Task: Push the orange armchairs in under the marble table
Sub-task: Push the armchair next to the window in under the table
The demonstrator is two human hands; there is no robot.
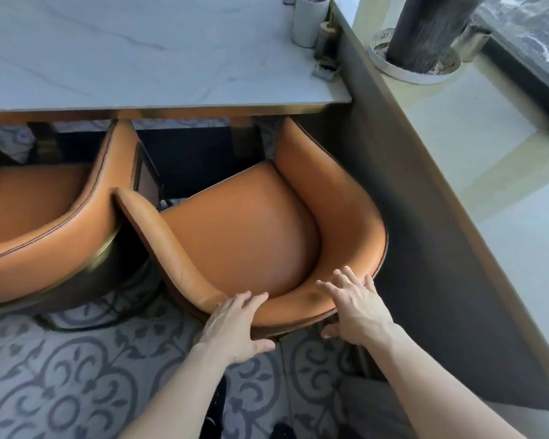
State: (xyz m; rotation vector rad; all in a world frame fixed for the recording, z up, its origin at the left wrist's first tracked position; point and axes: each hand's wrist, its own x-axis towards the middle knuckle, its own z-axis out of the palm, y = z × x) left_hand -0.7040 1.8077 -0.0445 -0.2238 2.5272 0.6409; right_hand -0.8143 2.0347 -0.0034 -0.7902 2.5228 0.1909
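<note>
An orange leather armchair (244, 236) stands in front of me, turned slightly, its front tucked a little under the white marble table (140, 58). Both my hands rest on its curved backrest. My left hand (235, 324) lies over the top rim with the thumb behind the back. My right hand (355, 308) clasps the rim further right, fingers on top and thumb underneath. A second orange armchair (45, 217) stands at the left, partly under the table, its arm almost touching the first chair's arm.
A dark low wall (425, 248) runs close along the chair's right side. A white cylinder holder (309, 20) and small items stand at the table's far right corner. A dark pillar (425, 30) rises beyond the wall. Patterned grey tiles (76, 375) cover the floor.
</note>
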